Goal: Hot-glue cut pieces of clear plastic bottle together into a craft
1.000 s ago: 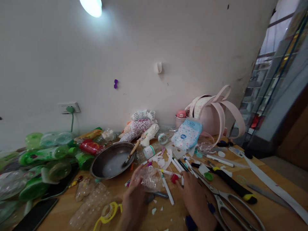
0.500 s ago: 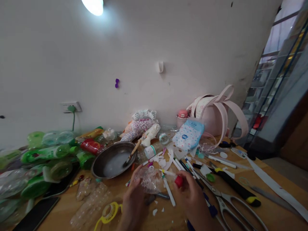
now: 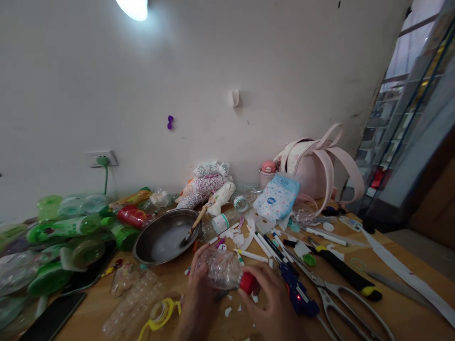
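A clear plastic bottle piece point(image 3: 222, 271) lies sideways between my hands, low over the front of the table. My left hand point(image 3: 199, 279) is closed around its left end. My right hand point(image 3: 265, 293) grips a red bottle cap point(image 3: 248, 282), which sits against the bottle's right end; whether it is screwed on, I cannot tell. Just right of my right hand lies a blue glue gun point(image 3: 298, 293) with a small red light. Several markers point(image 3: 265, 244) and white scraps are scattered beyond my hands.
Left of my hands stand a metal bowl point(image 3: 156, 259) with a brush point(image 3: 194, 225) across its rim, and a pile of green and clear bottles point(image 3: 67, 229). Large scissors point(image 3: 329, 284), a black-and-yellow cutter point(image 3: 348, 272) and a yellow tape ring point(image 3: 161, 315) lie around. A pink bag point(image 3: 309, 166) stands behind.
My right hand has moved left with the red cap, bringing it against the bottle piece's end. The glue gun, mostly covered by that hand before, now shows. The view has shifted slightly.
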A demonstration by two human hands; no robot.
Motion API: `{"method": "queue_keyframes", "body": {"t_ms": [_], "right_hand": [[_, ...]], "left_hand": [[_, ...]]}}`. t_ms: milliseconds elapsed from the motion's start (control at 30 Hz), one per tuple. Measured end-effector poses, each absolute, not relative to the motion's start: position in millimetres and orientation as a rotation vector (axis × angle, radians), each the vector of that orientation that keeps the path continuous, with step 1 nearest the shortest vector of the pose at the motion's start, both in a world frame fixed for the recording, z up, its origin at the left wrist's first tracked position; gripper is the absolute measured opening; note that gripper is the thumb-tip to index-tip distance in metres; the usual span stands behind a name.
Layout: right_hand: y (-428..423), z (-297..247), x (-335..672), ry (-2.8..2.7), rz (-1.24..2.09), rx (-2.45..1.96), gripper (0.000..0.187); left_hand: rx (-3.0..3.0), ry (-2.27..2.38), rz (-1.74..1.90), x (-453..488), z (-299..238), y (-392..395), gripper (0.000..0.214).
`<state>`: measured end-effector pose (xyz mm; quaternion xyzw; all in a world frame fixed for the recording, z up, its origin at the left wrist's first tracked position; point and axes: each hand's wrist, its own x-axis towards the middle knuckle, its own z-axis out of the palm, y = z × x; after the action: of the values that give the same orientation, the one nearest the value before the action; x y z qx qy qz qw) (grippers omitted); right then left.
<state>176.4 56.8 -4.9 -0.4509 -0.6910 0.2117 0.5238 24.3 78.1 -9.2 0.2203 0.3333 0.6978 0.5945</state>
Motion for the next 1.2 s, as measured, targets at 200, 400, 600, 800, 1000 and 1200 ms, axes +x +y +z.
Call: {"method": "queue_keyframes", "body": {"t_ms": [200,400,600,800,1000,1200], "right_hand": [[55.2,1.0,176.6,-1.714,0.480,-1.176,0.029],[54.8,1.3,170.9,-1.812,0.394,-1.267,0.034],[60.0,9.3,181.5,-1.934,0.349,-1.074,0.035],[58.7,15.4,190.3,-1.981,0.395,-0.988,0.041],[58.8,-11.5,176.8,-1.440,0.805,-1.062,0.036],[57.6,-13.8,169.7,-1.474,0.590,-1.061,0.033]], "left_hand": [[0.469,0.755,1.665,27.3,-8.4,78.3,0.055],[0.499,0.781,1.670,29.1,-8.4,77.2,0.050],[0.526,0.788,1.621,28.7,-8.5,77.0,0.053],[0.542,0.758,1.683,29.6,-8.2,76.8,0.049],[0.633,0.776,1.759,26.8,-13.9,79.1,0.050],[0.646,0.793,1.750,23.4,-11.6,73.7,0.050]]}}
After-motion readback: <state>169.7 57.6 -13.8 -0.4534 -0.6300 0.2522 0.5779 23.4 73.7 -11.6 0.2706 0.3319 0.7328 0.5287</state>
